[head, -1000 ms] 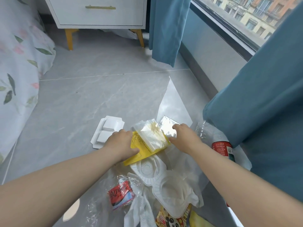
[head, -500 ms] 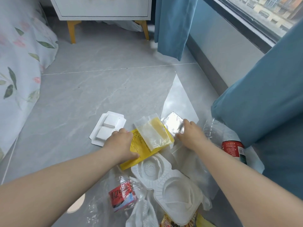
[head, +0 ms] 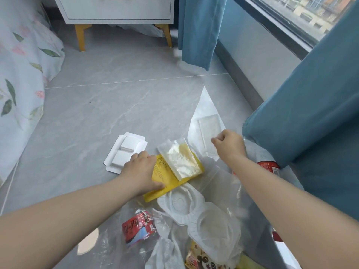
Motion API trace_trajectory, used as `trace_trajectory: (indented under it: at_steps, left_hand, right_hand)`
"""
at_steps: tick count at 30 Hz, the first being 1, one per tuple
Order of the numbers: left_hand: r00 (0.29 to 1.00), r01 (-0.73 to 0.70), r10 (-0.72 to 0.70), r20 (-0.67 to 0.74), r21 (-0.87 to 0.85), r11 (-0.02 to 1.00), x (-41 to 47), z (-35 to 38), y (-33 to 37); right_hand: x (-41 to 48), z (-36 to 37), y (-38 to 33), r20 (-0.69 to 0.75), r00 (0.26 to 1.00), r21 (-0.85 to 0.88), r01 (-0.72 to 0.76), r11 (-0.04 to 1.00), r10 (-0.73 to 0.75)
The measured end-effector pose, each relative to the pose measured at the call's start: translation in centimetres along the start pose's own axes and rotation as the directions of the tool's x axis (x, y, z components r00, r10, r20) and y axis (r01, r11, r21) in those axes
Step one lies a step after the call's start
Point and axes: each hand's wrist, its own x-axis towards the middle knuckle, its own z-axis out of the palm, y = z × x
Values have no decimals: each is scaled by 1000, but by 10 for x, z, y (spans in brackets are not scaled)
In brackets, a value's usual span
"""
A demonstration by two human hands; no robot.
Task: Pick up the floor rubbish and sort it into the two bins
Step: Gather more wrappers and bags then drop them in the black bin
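Left hand (head: 142,169) grips the near-left edge of a yellow packet (head: 162,184) flat on the grey tile floor (head: 97,113); a clear sachet (head: 180,162) lies on top of it. Right hand (head: 231,146) pinches a clear plastic sheet (head: 206,117), held up off the floor. White blister tray (head: 126,152) touches the left hand's far side. Twin-cavity white tray (head: 194,210) just nearer than the packet, red wrapper (head: 138,228) to its left. Red-label bottle (head: 268,166) against the blue curtain (head: 310,113), floor's right edge.
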Motion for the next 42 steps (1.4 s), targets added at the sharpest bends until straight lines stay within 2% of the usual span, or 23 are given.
trace_trajectory:
  at_steps: [3, 7, 13, 18, 23, 26, 31, 34, 37, 42]
  left_hand:
    - [999, 34, -37, -35, -71, 997, 1, -3, 3]
    - [983, 163, -176, -41, -221, 962, 10, -13, 15]
    - [942, 324, -334, -5, -228, 918, 36, -11, 35]
    - [934, 349, -356, -23, -140, 926, 43, 1, 47]
    - [943, 322, -332, 3, -241, 916, 44, -1, 42]
    - [963, 262, -266, 35, -328, 908, 40, -12, 35]
    - [963, 259, -259, 77, -532, 806, 20, -24, 18]
    - [964, 252, -246, 100, -639, 727, 3, -26, 1]
    - [964, 248, -240, 115, -716, 653, -11, -26, -17]
    - [955, 249, -271, 122, -823, 510, -22, -23, -35]
  right_hand:
    - [-3, -3, -4, 9, 1000, 37, 1, 999, -2]
    - [-10, -10, 3, 60, 998, 30, 1, 1000, -3]
    - [-25, -27, 18, 99, 995, 17, 29, 999, -31]
    - [-41, -37, 32, 153, 987, 14, 53, 998, -55]
    - [-49, -42, 42, 191, 980, 5, 56, 998, -56]
    - [-53, -44, 40, 243, 967, -99, 103, 990, -76]
    - [-53, -37, 32, 380, 924, -373, 203, 905, -51]
    - [-59, -26, 32, 435, 900, -449, 221, 866, -4]
    - [-59, -21, 32, 376, 927, -394, 172, 903, -12]
    - [-51, -45, 15, 116, 991, -45, 70, 997, -64]
